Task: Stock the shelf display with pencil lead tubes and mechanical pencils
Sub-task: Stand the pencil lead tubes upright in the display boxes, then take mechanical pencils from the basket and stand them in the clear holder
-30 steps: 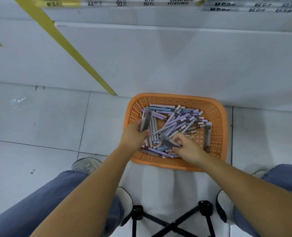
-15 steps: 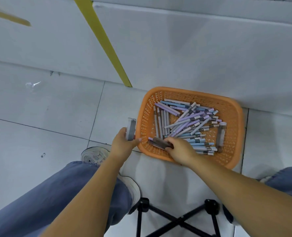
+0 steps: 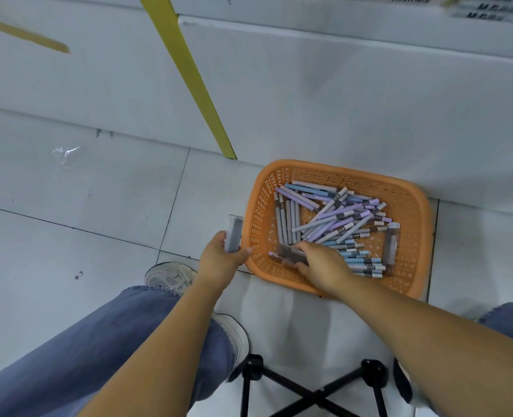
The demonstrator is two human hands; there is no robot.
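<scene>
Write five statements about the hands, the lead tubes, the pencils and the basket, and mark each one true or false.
1. The left hand holds a lead tube outside the basket. True.
2. The basket is blue. False: it is orange.
3. The right hand grips a second lead tube inside the basket. True.
4. The basket stands on a table. False: it sits on the tiled floor.
5. The pencils stand upright in the basket. False: they lie in a loose heap on its bottom.
</scene>
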